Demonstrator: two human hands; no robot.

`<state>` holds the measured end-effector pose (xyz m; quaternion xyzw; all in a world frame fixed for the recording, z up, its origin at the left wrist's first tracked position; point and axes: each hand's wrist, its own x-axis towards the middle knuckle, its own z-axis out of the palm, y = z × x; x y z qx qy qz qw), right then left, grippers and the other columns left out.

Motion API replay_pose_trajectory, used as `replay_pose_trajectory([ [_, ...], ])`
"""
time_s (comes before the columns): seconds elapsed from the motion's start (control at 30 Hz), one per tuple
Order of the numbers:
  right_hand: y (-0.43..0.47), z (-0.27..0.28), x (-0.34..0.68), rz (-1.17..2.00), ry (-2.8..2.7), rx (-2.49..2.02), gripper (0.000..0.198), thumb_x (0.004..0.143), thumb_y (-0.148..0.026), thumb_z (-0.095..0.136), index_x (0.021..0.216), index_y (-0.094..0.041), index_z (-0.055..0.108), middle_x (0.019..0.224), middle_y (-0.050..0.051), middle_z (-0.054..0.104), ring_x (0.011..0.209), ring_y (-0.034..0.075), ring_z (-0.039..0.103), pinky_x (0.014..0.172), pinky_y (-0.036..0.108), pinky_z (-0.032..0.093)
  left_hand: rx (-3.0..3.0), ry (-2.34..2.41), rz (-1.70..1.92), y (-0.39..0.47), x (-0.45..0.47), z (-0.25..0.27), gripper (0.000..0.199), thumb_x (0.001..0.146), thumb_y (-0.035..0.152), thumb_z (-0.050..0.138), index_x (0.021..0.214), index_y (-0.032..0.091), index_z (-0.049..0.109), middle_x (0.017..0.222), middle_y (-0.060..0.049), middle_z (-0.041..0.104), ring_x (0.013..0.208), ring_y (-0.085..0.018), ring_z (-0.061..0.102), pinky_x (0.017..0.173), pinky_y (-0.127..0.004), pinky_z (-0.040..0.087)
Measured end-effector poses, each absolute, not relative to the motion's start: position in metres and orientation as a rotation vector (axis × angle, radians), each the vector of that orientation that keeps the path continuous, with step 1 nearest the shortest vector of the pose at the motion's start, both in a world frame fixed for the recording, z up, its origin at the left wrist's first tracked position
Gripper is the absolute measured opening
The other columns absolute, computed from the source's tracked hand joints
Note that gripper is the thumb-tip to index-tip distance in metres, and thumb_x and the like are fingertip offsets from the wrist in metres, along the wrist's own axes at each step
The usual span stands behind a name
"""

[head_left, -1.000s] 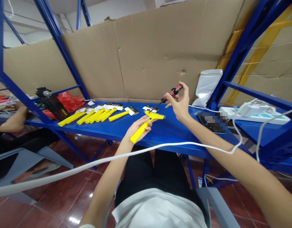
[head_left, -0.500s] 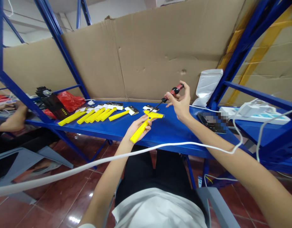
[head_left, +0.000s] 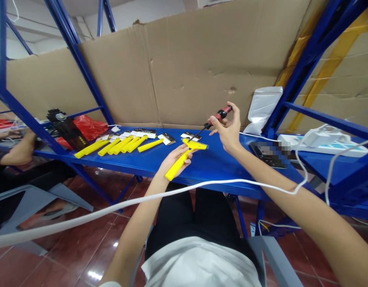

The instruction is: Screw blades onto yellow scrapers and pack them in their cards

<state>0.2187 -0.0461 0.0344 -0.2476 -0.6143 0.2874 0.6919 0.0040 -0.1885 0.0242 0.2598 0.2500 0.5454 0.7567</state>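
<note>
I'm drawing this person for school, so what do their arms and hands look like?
The left hand and right hand are bare, with no gloves, rings or watch showing. The forearms are bare too. A white sleeve edge shows on the left one. A white cable crosses in front of both.

Screwdriver tip: meets yellow scraper head, too small to tell what it seats in
Left hand: palm partly behind the handle
Phone: screen pixelated (no reading that)
Header cards: print too small
White cable: cut off at left edge
Co-worker: same edge crops them
</note>
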Motion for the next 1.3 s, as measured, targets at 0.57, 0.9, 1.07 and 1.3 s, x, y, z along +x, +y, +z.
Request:
replay_pose_trajectory([
  [0.57, -0.041, 0.028, 0.219, 0.597, -1.428, -0.575, 0.122, 0.075, -0.094, 0.086, 0.166, -0.043, 0.023, 0.111, 0.011, 0.079, 0.117, 0.048, 0.082, 0.062, 0.058, 0.074, 0.637, 0.557, 1.191, -0.187, 0.004, 0.021, 0.019, 0.103, 0.005, 0.066, 0.118, 0.015, 0.067, 0.129, -0.019, 0.074, 0.073, -0.009, 0.069, 0.056, -0.016, 0.052],
  [0.9, -0.040, 0.027, 0.220, 0.552, -1.452, -0.572, 0.116, 0.080, -0.092, 0.083, 0.166, -0.045, 0.022, 0.110, 0.010, 0.077, 0.112, 0.045, 0.082, 0.060, 0.055, 0.072, 0.575, 0.524, 1.206, -0.188, 0.005, 0.023, 0.019, 0.107, 0.005, 0.060, 0.122, 0.015, 0.066, 0.132, -0.020, 0.073, 0.073, -0.008, 0.070, 0.057, -0.015, 0.053],
  [1.07, -0.041, 0.029, 0.221, 0.541, -1.460, -0.564, 0.119, 0.080, -0.092, 0.084, 0.168, -0.045, 0.020, 0.109, 0.010, 0.077, 0.111, 0.045, 0.082, 0.061, 0.055, 0.072, 0.608, 0.543, 1.234, -0.186, 0.004, 0.019, 0.021, 0.104, 0.004, 0.066, 0.121, 0.016, 0.067, 0.130, -0.018, 0.074, 0.074, -0.008, 0.070, 0.057, -0.015, 0.053],
  [1.3, -0.051, 0.035, 0.219, 0.482, -1.475, -0.549, 0.123, 0.080, -0.094, 0.083, 0.173, -0.047, 0.018, 0.119, 0.011, 0.077, 0.104, 0.043, 0.084, 0.062, 0.053, 0.072, 0.699, 0.575, 1.261, -0.182, 0.003, 0.013, 0.026, 0.100, 0.004, 0.072, 0.123, 0.015, 0.065, 0.122, -0.017, 0.076, 0.075, -0.010, 0.071, 0.057, -0.016, 0.051],
])
